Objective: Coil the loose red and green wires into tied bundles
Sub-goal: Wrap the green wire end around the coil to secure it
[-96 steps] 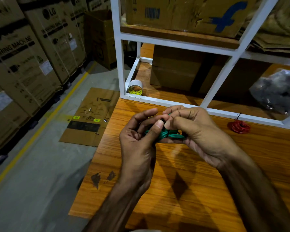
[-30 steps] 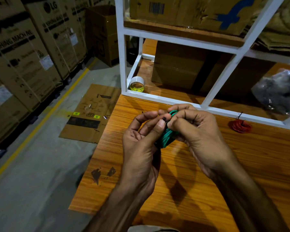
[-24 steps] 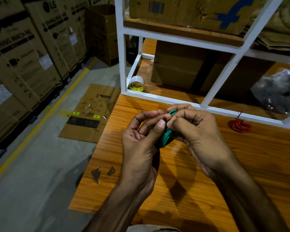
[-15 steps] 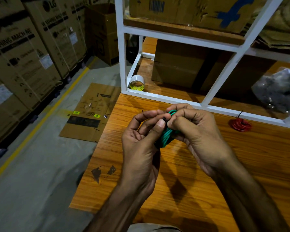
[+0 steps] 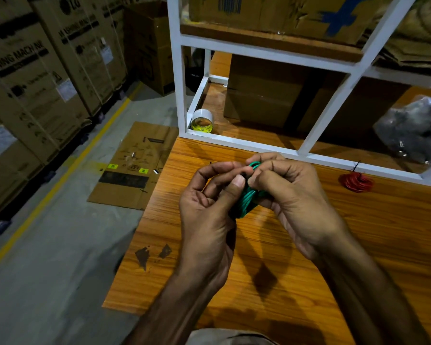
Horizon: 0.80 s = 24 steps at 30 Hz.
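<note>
Fingers (image 5: 237,181) of the left hand (image 5: 207,220) and right hand (image 5: 294,202) pinch the green wire coil (image 5: 246,199) above the worktop (image 5: 358,245), apparently mid-tie. The red wire bundle (image 5: 356,181) lies at three o'clock, seemingly finished; only green remains.

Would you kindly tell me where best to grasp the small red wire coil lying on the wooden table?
Pinch the small red wire coil across its ring from above: it lies flat on the wooden table, near the white shelf frame, its dark tie sticking up behind.

Green wire coil (image 5: 246,199) in both hands' grip, left hand (image 5: 209,210) and right hand (image 5: 296,202).
</note>
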Each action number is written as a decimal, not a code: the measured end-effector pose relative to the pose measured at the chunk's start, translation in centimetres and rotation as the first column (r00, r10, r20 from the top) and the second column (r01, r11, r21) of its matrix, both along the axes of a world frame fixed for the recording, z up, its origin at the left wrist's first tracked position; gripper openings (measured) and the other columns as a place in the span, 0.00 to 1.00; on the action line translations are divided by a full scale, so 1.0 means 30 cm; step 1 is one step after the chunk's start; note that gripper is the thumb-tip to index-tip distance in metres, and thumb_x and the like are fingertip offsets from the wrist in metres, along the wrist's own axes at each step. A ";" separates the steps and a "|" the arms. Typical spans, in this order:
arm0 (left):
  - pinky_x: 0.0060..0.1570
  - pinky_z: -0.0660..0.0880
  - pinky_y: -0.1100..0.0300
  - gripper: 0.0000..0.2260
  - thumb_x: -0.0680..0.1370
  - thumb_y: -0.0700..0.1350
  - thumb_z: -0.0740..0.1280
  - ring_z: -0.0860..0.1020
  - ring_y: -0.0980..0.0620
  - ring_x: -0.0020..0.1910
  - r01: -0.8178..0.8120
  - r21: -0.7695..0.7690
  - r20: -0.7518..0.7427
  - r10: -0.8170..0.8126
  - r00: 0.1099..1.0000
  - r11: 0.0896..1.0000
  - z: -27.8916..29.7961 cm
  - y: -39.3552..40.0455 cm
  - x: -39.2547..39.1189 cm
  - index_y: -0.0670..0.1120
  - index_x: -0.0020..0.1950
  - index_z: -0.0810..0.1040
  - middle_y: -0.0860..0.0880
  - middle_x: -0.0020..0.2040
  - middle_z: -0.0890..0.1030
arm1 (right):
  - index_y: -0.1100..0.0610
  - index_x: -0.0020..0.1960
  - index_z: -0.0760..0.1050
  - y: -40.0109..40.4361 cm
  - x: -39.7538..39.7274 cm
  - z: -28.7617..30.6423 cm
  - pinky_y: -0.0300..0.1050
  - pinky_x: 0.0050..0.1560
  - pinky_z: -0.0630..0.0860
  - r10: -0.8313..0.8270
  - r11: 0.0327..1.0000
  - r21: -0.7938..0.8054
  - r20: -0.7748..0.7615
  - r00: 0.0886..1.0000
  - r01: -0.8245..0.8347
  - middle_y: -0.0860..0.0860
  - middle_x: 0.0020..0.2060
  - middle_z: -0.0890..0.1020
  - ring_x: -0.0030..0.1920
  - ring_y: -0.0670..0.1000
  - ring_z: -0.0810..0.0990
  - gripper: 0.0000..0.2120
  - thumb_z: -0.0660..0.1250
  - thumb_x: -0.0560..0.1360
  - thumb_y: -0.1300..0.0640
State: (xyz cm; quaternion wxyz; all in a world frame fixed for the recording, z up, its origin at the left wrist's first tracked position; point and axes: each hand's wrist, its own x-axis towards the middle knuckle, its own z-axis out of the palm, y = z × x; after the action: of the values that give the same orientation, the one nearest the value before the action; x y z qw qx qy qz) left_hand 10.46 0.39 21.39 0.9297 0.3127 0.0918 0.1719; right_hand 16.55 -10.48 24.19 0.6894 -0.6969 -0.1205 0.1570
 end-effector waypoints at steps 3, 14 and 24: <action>0.58 0.81 0.54 0.15 0.74 0.34 0.69 0.85 0.49 0.52 -0.009 -0.003 0.001 0.009 1.000 1.000 -0.007 -0.005 0.000 0.39 0.60 0.74 0.42 0.49 0.86 | 0.55 0.32 0.82 -0.002 0.002 -0.004 0.49 0.50 0.80 0.007 1.000 -0.010 -0.008 1.000 -0.007 0.52 0.54 0.81 0.56 0.47 0.82 0.05 0.72 0.67 0.58; 0.63 0.77 0.49 0.14 0.74 0.35 0.68 0.85 0.48 0.54 -0.025 0.016 -0.020 0.025 0.999 1.000 -0.005 -0.008 0.000 0.40 0.60 0.75 0.43 0.51 0.86 | 0.54 0.36 0.84 -0.003 -0.008 -0.032 0.50 0.52 0.80 -0.021 0.998 0.060 -0.009 1.000 0.021 0.51 0.54 0.81 0.57 0.47 0.83 0.04 0.72 0.69 0.57; 0.60 0.80 0.53 0.15 0.73 0.34 0.69 0.85 0.48 0.54 -0.031 0.018 0.004 0.031 1.000 0.999 -0.002 -0.009 -0.001 0.39 0.59 0.75 0.41 0.51 0.86 | 0.59 0.39 0.83 -0.003 -0.012 -0.033 0.40 0.49 0.80 -0.004 0.982 0.186 0.021 1.000 0.001 0.52 0.52 0.80 0.53 0.45 0.85 0.03 0.72 0.71 0.63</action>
State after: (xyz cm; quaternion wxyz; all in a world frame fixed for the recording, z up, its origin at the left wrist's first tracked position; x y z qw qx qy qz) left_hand 10.44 0.13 21.33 0.9242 0.3192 0.0933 0.1878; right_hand 16.19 -10.59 23.21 0.7505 -0.6310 -0.1411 0.1368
